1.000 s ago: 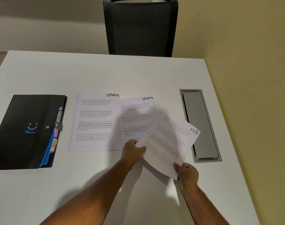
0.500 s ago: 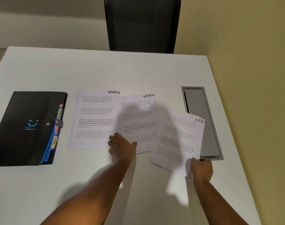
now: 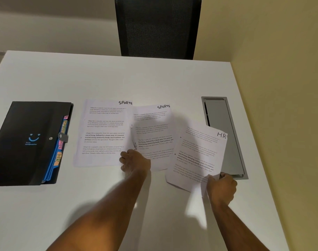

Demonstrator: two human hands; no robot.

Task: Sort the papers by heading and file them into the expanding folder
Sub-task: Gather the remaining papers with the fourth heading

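From the head camera, three white printed sheets lie across the middle of a white desk point(image 3: 154, 77). The left SPORTS sheet point(image 3: 104, 133) lies flat, its long axis running away from the person, with the handwritten heading at its far right corner. Just beside it, overlapping its right edge, the second SPORTS sheet point(image 3: 152, 136) is turned slightly clockwise, heading also at the far right corner. To the right, the HR sheet point(image 3: 198, 154) is tilted further clockwise, its headed corner lying over the grey cable tray point(image 3: 225, 124) set into the desk; its near edge looks lifted off the surface.

The black expanding folder point(image 3: 24, 142) lies closed at the left of the desk, well apart from the hands, long axis pointing away from the person. It bears a blue smiling mark, a snap tab on its right edge, and blue dividers with coloured labels showing along that edge, one reading HR.

The left hand point(image 3: 134, 162) reaches forward, palm down, on the near edges of the two SPORTS sheets where they overlap; its fingers are loosely bent and whether they pinch the paper cannot be told. The right hand point(image 3: 221, 187) has its fingers curled, grasping the near right corner of the HR sheet. A black mesh chair point(image 3: 158, 28) stands beyond the far edge of the desk.
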